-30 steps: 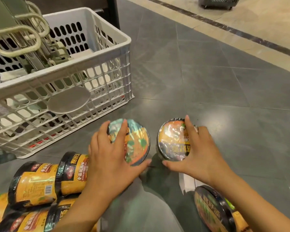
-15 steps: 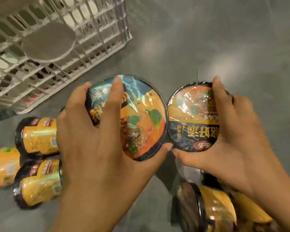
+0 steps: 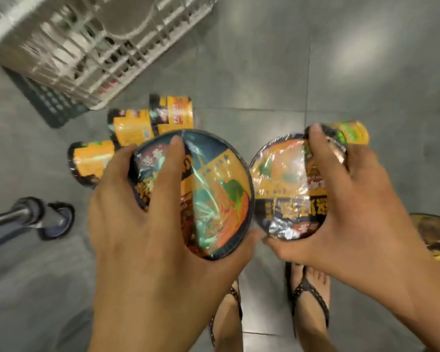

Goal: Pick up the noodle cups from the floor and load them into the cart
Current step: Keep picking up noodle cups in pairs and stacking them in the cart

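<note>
My left hand (image 3: 148,240) grips a noodle cup (image 3: 214,199) by its round orange-and-dark lid, held up close to the camera. My right hand (image 3: 353,217) grips a second noodle cup (image 3: 282,184) the same way, lid facing me, its rim almost touching the first. Both are off the floor. Below them three orange-and-black cups lie on their sides on the grey tiles: one (image 3: 92,161), another (image 3: 130,125) and a third (image 3: 172,111). One more cup (image 3: 353,132) shows behind my right fingers. The white lattice cart basket (image 3: 92,54) is at the upper left.
A cart wheel and metal leg (image 3: 54,219) stand at the left. A dark lower crate (image 3: 51,105) sits under the basket. My two sandalled feet (image 3: 308,301) are on the tiles below. Another cup (image 3: 432,229) lies at the right edge.
Both hands have lifted their cups higher from the floor toward the camera. The view has tilted down, so my feet and the cart wheel now show.
</note>
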